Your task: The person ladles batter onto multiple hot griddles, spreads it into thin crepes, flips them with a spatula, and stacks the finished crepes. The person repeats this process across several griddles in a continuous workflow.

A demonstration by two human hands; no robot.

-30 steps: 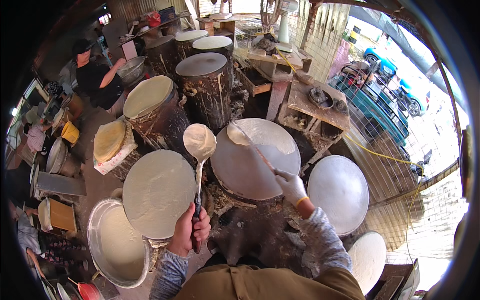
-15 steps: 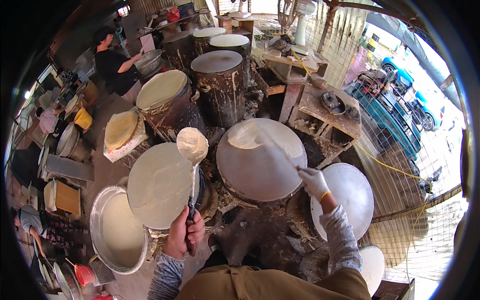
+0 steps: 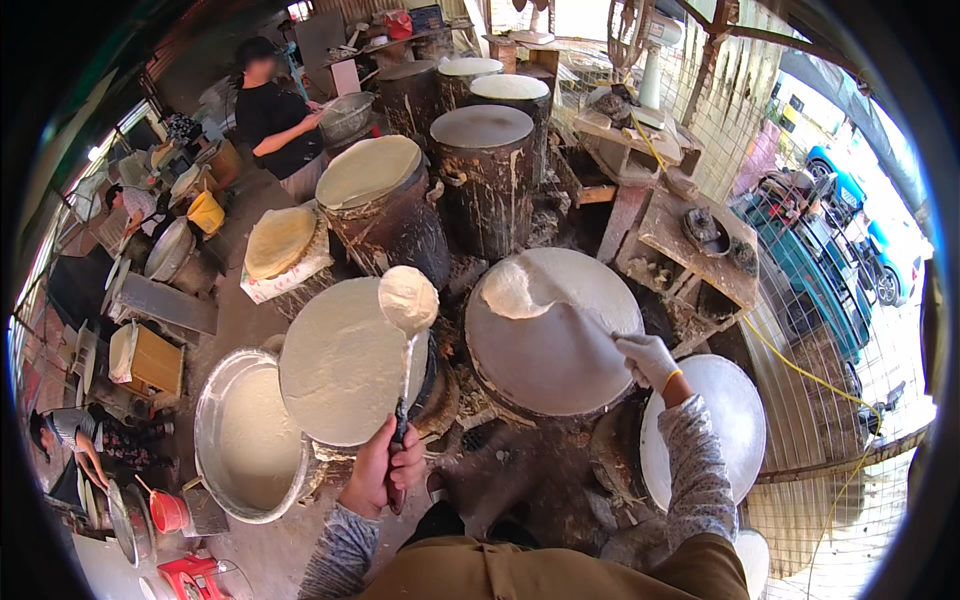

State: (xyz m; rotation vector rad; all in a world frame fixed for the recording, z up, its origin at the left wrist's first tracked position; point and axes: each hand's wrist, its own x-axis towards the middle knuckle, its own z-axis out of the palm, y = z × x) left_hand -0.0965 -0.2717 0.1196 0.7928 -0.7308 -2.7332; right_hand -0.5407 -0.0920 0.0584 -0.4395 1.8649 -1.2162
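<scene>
My bare left hand [image 3: 385,468] is closed around the dark handle of a ladle [image 3: 408,300], raised with pale batter in its bowl. The ladle hangs over the near-right part of a round griddle [image 3: 340,370] coated in batter. My gloved right hand [image 3: 648,362] is closed at the right edge of another griddle [image 3: 545,365]. It grips a thin, pale spreader [image 3: 598,326], partly lost against the surface. A thicker mound of batter [image 3: 515,288] lies at that griddle's far left, and a thin film covers its far and right parts.
A large metal basin of batter [image 3: 208,440] stands left of the near griddle. Stacked flat sheets [image 3: 282,243] lie beyond it. More drum-mounted griddles [image 3: 482,128] stand ahead, and a pale round griddle [image 3: 715,430] is at right. Co-workers [image 3: 272,120] are at the left.
The view has swung left, so things sit further right. On the middle griddle the batter film reaches further down the right side. The spreader has moved with my right hand; the ladle stays raised.
</scene>
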